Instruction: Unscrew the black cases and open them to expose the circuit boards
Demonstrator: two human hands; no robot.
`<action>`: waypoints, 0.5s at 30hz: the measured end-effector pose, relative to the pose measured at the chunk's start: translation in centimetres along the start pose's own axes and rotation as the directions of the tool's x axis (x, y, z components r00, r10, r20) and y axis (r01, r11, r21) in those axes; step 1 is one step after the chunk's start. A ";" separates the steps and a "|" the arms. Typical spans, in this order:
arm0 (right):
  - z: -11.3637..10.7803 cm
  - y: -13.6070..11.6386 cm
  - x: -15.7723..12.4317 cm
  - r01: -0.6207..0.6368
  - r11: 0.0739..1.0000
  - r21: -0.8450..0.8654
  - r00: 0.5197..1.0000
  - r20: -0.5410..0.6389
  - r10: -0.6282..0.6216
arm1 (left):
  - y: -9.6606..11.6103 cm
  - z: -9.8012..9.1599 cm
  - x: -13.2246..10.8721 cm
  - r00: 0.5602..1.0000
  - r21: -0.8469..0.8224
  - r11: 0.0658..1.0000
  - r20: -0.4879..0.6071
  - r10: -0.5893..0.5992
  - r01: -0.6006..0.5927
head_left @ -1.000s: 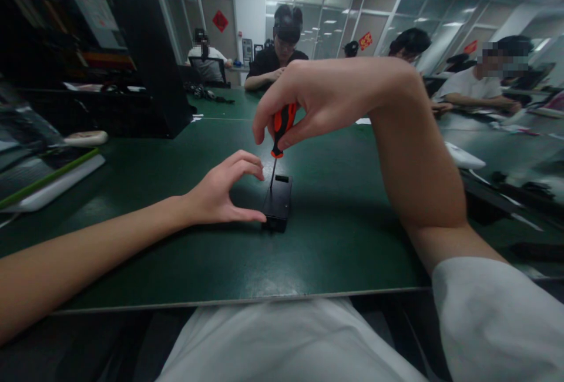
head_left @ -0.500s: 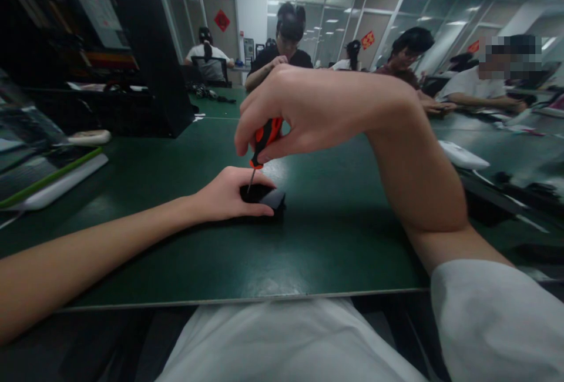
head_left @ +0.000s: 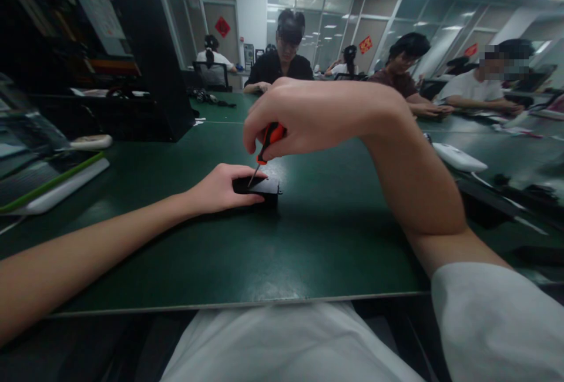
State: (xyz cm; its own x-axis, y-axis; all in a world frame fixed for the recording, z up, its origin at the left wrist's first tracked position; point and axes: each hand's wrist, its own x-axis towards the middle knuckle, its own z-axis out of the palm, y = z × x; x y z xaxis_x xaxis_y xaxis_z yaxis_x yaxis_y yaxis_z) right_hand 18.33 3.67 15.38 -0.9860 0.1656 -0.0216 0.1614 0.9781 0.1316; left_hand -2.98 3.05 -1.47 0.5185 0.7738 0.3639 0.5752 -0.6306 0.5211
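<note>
A small black box lies on the green table in front of me. My left hand grips the box from its left side, thumb and fingers closed round it. My right hand hovers just above, closed on the orange and black handle of a screwdriver. The screwdriver's thin metal shaft slants down to the left, and its tip touches the top of the box near my left fingers.
A white and green flat device lies at the table's left edge beside a dark cabinet. Several seated people work across the table, one in black. A white object and dark clutter lie to the right.
The box, upright a second ago, now lies flat under my left hand's grip. My right hand has lowered the screwdriver and tilted it, keeping the tip on the box.
</note>
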 end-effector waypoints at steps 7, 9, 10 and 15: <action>0.2 -1.7 -0.3 0.030 0.995 -0.091 1.000 0.004 -0.030 | 0.2 0.1 -0.1 0.999 0.019 0.999 -0.001 -0.035 0.035; 0.4 -2.2 -0.2 -0.032 0.995 -0.099 0.999 -0.002 0.032 | 0.0 0.1 -0.1 1.000 0.023 0.999 0.003 -0.022 0.022; 0.5 -2.4 -0.2 -0.075 0.992 -0.106 0.997 -0.016 0.073 | 0.0 0.2 -0.1 1.000 0.028 1.000 -0.001 -0.013 0.013; 0.6 -2.5 0.1 -0.147 0.978 -0.148 0.987 -0.093 0.134 | -0.1 0.2 0.0 1.000 0.037 0.999 -0.015 0.009 -0.009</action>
State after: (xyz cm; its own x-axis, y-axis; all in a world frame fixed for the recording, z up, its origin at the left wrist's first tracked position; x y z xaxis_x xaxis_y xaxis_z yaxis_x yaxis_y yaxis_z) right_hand 17.87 1.27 14.40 -0.9551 0.2829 0.0881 0.2963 0.9134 0.2790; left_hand -2.91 3.11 -1.70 0.5144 0.7688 0.3799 0.5939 -0.6390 0.4888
